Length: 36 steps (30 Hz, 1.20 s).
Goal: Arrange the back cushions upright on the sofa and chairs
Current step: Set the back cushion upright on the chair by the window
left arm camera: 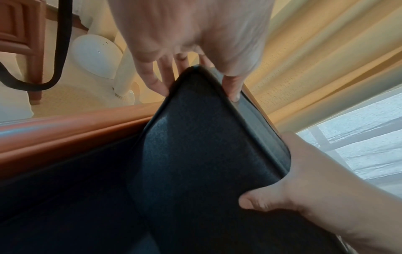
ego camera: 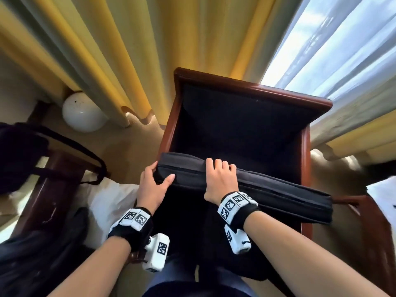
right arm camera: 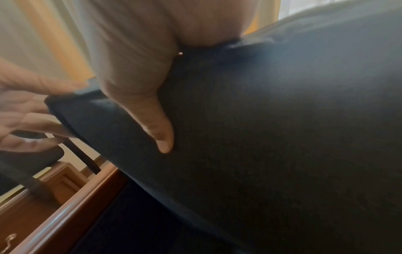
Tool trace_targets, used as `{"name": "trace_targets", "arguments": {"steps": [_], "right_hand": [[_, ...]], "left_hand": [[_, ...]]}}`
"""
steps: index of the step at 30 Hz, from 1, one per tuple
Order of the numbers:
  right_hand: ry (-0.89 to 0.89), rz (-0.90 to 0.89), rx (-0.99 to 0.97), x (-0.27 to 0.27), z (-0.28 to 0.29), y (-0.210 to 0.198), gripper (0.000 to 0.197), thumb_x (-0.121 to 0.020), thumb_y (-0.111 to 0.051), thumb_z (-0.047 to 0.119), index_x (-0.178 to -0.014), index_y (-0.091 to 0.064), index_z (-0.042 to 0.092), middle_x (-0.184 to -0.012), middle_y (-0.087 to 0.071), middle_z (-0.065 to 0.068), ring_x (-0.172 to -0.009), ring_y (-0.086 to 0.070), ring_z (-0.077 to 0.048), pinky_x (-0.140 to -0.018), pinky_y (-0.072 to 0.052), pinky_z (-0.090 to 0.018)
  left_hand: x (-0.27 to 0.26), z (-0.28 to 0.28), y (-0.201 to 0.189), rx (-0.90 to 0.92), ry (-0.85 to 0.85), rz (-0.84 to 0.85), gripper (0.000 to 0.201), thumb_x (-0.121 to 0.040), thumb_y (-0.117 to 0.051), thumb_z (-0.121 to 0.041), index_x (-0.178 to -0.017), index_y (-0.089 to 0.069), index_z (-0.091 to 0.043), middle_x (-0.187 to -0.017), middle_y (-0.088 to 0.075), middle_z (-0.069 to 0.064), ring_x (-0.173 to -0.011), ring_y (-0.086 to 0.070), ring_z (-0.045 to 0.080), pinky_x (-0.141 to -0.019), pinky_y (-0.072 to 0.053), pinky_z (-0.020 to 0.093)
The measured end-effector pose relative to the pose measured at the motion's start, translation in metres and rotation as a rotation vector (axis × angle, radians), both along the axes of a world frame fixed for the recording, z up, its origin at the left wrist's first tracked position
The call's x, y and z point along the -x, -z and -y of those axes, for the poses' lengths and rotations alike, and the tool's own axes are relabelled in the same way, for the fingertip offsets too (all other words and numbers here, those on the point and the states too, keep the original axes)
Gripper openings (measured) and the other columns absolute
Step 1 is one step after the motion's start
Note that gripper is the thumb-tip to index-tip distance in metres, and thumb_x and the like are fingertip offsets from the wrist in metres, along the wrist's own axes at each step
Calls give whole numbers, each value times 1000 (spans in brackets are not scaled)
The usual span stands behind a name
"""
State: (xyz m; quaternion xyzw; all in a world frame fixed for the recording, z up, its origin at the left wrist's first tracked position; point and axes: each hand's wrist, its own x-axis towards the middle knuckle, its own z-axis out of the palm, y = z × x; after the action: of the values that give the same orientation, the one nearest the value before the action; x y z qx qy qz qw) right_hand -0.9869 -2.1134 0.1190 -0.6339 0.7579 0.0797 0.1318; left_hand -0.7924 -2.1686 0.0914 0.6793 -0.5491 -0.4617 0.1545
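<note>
- Yellow curtains [ego camera: 102, 52] and a bright sheer-covered window [ego camera: 342, 50] rise behind the wooden chair [ego camera: 252, 91], a red-brown frame with dark upholstery; a white globe lamp [ego camera: 82, 113] sits on the floor to the chair's left, near the curtain hem.
- Across the front of the chair, between its arms, the black back cushion [ego camera: 278, 196] stands on edge, its zippered top edge facing up and well short of the chair's backrest.
- At the cushion's left corner the left hand [ego camera: 153, 185] pinches it, thumb laid on the near face and fingers wrapped behind, as the left wrist view confirms.
- Nearer the cushion's middle, the right hand [ego camera: 221, 181] is draped over the top edge, fingers curled over the far side and thumb pressed into the near face; that grip is closed on the cushion too.
- Handling, as I judge it: the cushion looks light and soft-filled, with a piped seam that gives the edge some firmness; the fabric dents under the right thumb in the right wrist view.
- It seems grippy cloth, not slippery, and not fragile, yet it may sag at its unsupported right end.
- Best hold would be along the top seam with hands spread wider, then lean it back against the chair's backrest.
</note>
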Motion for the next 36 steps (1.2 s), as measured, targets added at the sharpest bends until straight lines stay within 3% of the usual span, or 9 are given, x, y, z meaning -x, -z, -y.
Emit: {"name": "trace_targets", "arguments": {"steps": [6,11,14,19,22,26,32,34,36], "right_hand": [[42,87,2,2,-1,-5,57,-62,-71,14,-113,-47,9,-98,-62,-4,-90,-59,-29,-86,-41,-38],[3,97,139,8,-32,-6,53,-41,-70,6,-91,-53,7,-69,-58,-1,-61,-57,-28,-65,-41,-37],[-13,128,256,21,-61,-15,55,-36,-68,5,-88,-55,8,-63,-56,1,-53,-53,-26,-58,-46,-37],[4,189,366,33,-85,-35,52,-37,-66,3,-88,-58,6,-62,-55,0,-52,-53,-27,-57,-49,-39],[-5,216,380,31,-88,-38,51,-38,-67,2,-88,-58,7,-62,-56,1,-52,-53,-25,-58,-49,-38],[20,264,438,39,-97,-51,55,-37,-68,3,-90,-58,8,-63,-57,2,-53,-54,-24,-60,-49,-36],[226,370,611,83,-99,-100,65,-34,-80,-1,-96,-59,3,-74,-57,4,-62,-55,-26,-68,-40,-31],[326,431,685,103,-97,-115,76,-28,-90,3,-98,-58,3,-77,-57,6,-68,-61,-29,-65,-44,-30],[356,505,782,120,-102,-124,86,-21,-95,11,-98,-57,3,-76,-57,9,-68,-58,-15,-64,-46,-25]], "left_hand": [[-10,3,-1,-37,89,-63,86,-76,-83,-38,-146,-38,-18,-145,-42,8,-129,-51,25,-112,-41,45],[-26,-1,-13,-94,324,-114,139,-33,-88,-69,-151,-27,-28,-147,-31,2,-134,-43,17,-117,-35,41],[-28,1,-25,-33,594,-130,150,-28,-88,-71,-153,-15,-33,-153,-24,-3,-137,-33,10,-118,-27,34],[-25,6,-29,298,928,-23,131,-41,-92,-53,-150,-28,-18,-152,-38,1,-134,-43,17,-114,-34,32],[-24,0,-32,403,932,-11,107,-48,-86,-47,-138,-44,-7,-134,-57,9,-112,-64,29,-98,-46,27],[-11,-6,-56,530,936,48,81,-53,-73,-55,-117,-51,-12,-102,-65,4,-86,-67,31,-73,-47,37],[40,0,-139,683,943,95,83,-39,-89,-45,-106,-57,-8,-90,-57,-6,-78,-59,25,-63,-32,26],[64,5,-179,741,984,30,82,-44,-81,-54,-108,-59,-9,-91,-58,-9,-77,-54,16,-66,-33,25],[85,10,-213,779,1045,-30,85,-48,-76,-62,-113,-59,-11,-97,-65,-7,-81,-55,11,-73,-38,31]]}}
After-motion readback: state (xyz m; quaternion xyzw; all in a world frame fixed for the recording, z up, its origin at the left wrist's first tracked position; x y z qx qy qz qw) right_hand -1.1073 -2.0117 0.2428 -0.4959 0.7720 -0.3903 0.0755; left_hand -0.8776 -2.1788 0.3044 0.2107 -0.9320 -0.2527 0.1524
